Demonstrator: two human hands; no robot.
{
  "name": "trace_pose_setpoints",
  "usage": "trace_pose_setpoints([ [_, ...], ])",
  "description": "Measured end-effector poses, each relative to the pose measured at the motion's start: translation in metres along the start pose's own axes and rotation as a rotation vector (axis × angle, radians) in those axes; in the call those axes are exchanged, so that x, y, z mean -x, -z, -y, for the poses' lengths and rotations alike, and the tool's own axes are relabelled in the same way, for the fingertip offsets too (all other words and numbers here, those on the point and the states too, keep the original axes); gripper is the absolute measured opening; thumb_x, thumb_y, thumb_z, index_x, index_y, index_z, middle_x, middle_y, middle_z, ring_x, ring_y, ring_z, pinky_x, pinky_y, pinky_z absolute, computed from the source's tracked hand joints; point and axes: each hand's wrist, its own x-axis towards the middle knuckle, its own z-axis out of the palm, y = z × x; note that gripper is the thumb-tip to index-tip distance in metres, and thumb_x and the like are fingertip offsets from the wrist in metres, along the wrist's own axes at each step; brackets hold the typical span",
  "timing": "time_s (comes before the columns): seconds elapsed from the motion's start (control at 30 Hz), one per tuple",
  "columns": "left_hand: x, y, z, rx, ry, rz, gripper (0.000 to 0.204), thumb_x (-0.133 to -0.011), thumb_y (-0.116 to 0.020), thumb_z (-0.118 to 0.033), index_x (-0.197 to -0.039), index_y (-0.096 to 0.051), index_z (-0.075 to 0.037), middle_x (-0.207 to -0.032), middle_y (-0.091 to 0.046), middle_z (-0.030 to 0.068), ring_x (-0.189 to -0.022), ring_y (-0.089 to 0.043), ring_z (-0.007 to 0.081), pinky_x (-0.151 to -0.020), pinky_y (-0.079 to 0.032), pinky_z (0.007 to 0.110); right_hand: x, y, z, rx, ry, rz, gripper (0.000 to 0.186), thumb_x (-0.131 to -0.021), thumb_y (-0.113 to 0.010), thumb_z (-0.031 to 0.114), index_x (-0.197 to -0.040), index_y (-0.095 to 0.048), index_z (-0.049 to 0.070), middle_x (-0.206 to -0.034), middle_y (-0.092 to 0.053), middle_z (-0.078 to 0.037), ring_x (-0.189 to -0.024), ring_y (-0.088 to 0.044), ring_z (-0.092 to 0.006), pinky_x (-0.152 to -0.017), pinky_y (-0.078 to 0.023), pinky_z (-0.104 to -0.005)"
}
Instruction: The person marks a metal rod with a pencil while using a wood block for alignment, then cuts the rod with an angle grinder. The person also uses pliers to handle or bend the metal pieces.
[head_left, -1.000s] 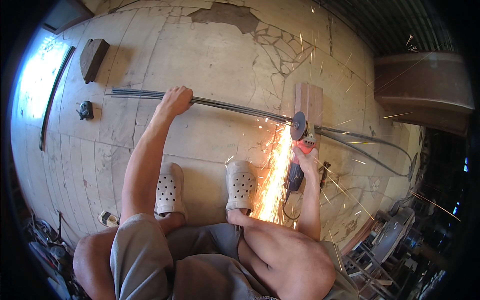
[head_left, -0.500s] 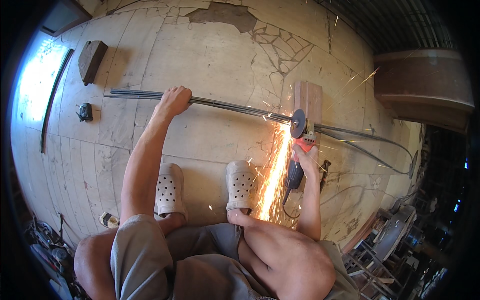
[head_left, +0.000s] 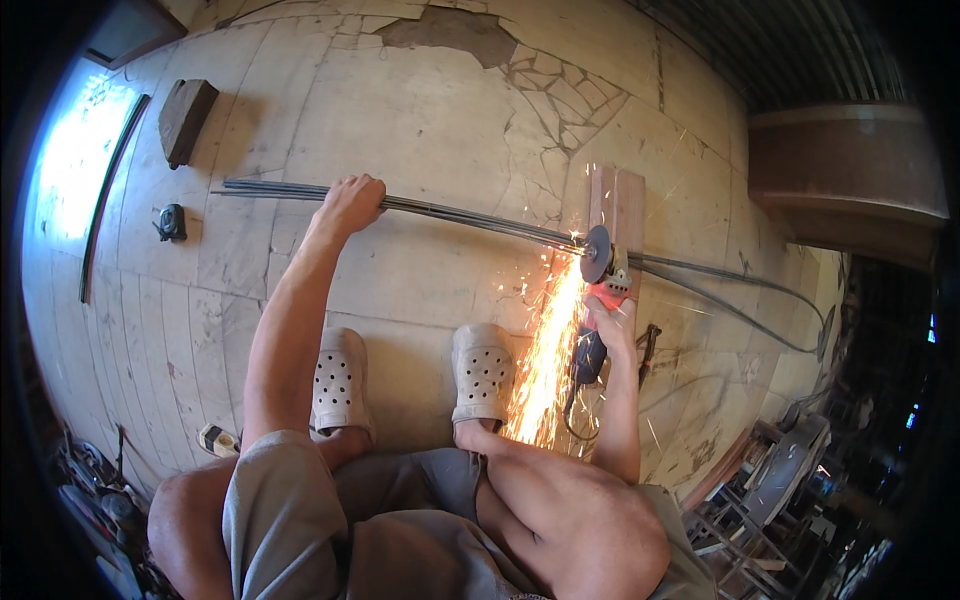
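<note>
A wide stretch of pale, cracked floor spreads out on the far side of the dark rods, up to a broken brown patch. On the near side, room is tighter: two perforated clogs stand between the rods and the person's knees. The rods run from the left, slanting slightly nearer, to the disc of the angle grinder on the right; beyond it dark lengths run on and bend round near the right edge of the floor.

The left hand has its fingers wrapped round the rods near their left end. The right hand grips the grinder just behind its head — those fingers are curled round the body, partly hidden beneath the hand. Where disc meets rods, glare hides the contact, and sparks stream toward the near side, just right of the right clog. The far rims sink into darkness.

A wooden block lies by the disc, reaching farther away. A hammer-like tool sits just right of the grinder. Far left are a tape measure, a dark block and a thin strip; a brown boxy piece bounds the far right.
</note>
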Motion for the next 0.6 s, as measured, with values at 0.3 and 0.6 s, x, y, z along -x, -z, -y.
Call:
trace_pose_setpoints([
  [0.3, 0.002, 0.0, 0.001, 0.009, 0.001, 0.006, 0.014, -0.081, -0.07, -0.02, -0.086, -0.068, -0.007, -0.093, -0.068, 0.0146, -0.094, -0.065, 0.0352, -0.081, -0.051, 0.045, 0.004, -0.002, 0.015, -0.006, 0.062, -0.007, 0.027, -0.075, -0.076, 0.016, -0.095, -0.067, 0.0, -0.083, -0.069, -0.007, -0.067, -0.064, -0.0139, -0.059, -0.051, -0.0306],
  [0.6, 0.0, 0.0, 0.001, 0.013, -0.008, 0.001, 0.014, -0.081, -0.07, -0.02, -0.085, -0.069, -0.007, -0.093, -0.068, 0.0143, -0.094, -0.065, 0.035, -0.081, -0.051, 0.045, -0.006, -0.003, 0.0, -0.02, 0.049, -0.058, 0.027, -0.075, -0.078, 0.02, -0.092, -0.07, 0.001, -0.082, -0.07, -0.007, -0.071, -0.065, -0.0127, -0.063, -0.051, -0.0305],
])
